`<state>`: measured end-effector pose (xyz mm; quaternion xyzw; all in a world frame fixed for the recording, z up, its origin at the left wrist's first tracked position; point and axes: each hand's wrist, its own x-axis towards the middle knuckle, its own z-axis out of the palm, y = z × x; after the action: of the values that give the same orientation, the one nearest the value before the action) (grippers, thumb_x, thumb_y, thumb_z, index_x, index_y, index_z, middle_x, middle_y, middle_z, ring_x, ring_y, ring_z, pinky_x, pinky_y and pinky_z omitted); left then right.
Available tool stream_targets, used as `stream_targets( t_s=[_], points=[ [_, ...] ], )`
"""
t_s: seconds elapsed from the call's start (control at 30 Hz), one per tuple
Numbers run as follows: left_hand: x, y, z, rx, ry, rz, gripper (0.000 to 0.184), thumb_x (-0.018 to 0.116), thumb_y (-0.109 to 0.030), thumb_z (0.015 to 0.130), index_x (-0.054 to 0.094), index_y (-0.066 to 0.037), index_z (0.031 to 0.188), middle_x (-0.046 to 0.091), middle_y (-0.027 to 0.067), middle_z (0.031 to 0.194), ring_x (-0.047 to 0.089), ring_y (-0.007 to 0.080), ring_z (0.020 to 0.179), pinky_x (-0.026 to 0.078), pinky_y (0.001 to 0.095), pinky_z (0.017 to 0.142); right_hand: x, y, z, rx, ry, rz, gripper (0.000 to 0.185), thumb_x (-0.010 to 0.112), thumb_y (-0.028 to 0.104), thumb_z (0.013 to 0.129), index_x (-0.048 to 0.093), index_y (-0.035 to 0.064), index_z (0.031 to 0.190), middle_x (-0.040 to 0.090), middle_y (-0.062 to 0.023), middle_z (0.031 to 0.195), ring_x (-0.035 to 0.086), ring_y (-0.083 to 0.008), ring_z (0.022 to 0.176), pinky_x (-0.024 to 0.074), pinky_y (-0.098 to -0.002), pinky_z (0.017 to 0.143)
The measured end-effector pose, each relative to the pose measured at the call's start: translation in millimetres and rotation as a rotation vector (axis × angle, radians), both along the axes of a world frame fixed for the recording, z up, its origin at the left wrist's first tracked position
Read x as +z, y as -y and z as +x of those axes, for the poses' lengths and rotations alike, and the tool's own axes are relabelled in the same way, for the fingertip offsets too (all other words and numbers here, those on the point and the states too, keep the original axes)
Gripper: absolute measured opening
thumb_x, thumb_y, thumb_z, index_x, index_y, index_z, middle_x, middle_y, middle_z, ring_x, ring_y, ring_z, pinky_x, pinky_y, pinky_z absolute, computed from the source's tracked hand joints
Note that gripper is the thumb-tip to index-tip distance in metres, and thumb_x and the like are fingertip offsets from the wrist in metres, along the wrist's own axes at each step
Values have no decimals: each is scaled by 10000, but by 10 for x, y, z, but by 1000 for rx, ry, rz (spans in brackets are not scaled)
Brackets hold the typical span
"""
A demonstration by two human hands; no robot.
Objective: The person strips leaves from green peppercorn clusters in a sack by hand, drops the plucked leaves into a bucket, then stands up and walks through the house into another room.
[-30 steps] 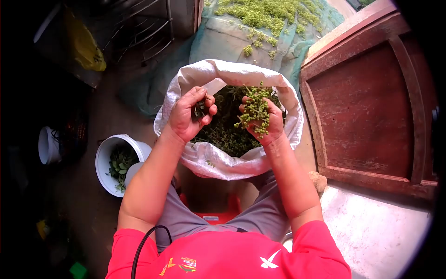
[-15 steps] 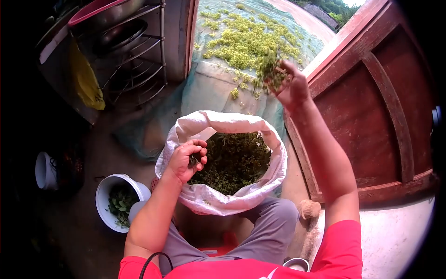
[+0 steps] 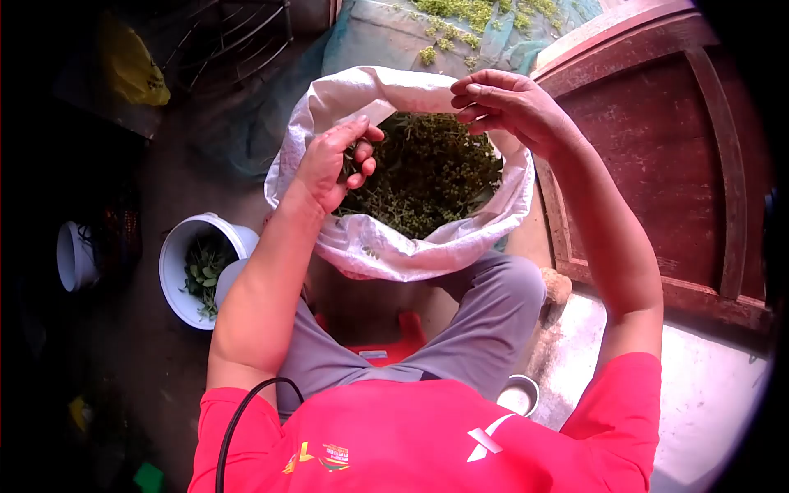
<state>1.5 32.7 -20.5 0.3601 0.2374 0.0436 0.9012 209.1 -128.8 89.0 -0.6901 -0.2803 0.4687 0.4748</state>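
Right hand (image 3: 503, 105) is returning empty, fingers half-open, above the far right of the sack (image 3: 403, 261); left hand (image 3: 327, 164), fingers curled, is clutching leaves (image 3: 349, 159).

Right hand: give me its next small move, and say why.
Probably the right hand should dip into the white sack and take some sprigs: it looks empty near the rim, the sprigs show inside, and the left hand holds some greenery.

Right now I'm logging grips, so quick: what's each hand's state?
Left hand: curled closed, holding some greenery.
Right hand: loosely open, nothing visible in its grip.
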Motion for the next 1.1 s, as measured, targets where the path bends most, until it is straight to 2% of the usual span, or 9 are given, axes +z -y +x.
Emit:
stream_targets(
  t_s=[0.13,0.23,0.3,0.4,0.53,0.6,0.9,1.03,1.1],
  points=[
    [31,-11,-29,14,-38,19,373,498,-362,959,596,-4,922,458,-1,643,516,99,550,309,179,368,-457,224,-288,239,375,-143,277,613,232,915,631,38,1110,649,-48,1007,608,-137,971,496,-295,852],
    [35,1,-29,-15,-48,43,351,479,-321,973,599,9,958,455,-1,656,516,102,565,330,171,363,-622,390,-377,279,929,-353,297,659,200,840,624,84,1111,635,-105,1081,616,-244,999,481,-335,880],
    [21,13,-26,-84,-25,62,313,458,-260,980,582,22,1033,464,4,675,520,100,577,343,166,367,-699,481,-495,433,1125,-527,494,702,216,757,546,149,1221,567,-111,1198,580,-275,1060,468,-374,885],
    [-12,23,-15,-126,-9,74,282,457,-203,972,566,23,1101,474,6,687,526,96,589,353,160,372,-948,611,-575,450,1557,-393,445,688,184,727,569,171,1156,593,-111,1095,603,-269,1003,488,-378,821],
    [-1,31,-2,-153,-16,96,270,475,-179,956,571,19,1112,478,4,688,529,90,590,349,154,374,-988,523,-454,528,1382,-660,287,644,151,750,603,154,1034,628,-98,994,623,-279,921,497,-386,767],
    [8,55,4,-154,-15,115,266,481,-175,951,574,18,1108,478,2,686,528,85,587,346,153,374,-920,535,-394,368,1292,-458,144,608,101,748,598,123,890,629,-87,858,630,-284,845,499,-407,718],
    [-19,87,18,-189,-42,198,219,501,-167,940,585,-12,1071,503,-14,692,528,62,550,341,153,371,-319,279,-626,98,1129,-71,167,585,22,759,597,81,915,614,-107,852,611,-291,798,484,-378,721],
    [13,107,-4,-152,-119,256,158,510,-171,939,557,-59,1041,510,-15,689,531,61,536,335,159,360,-205,171,-789,52,963,100,175,602,-7,806,612,54,969,625,-60,862,602,-144,756,482,-260,703],
    [-4,81,2,-124,-111,249,132,508,-178,941,533,-77,1022,509,-15,689,525,62,524,327,164,353,-367,161,-818,-179,577,333,155,598,-15,850,601,41,995,610,5,873,560,-56,779,459,-202,709]
  ],
)
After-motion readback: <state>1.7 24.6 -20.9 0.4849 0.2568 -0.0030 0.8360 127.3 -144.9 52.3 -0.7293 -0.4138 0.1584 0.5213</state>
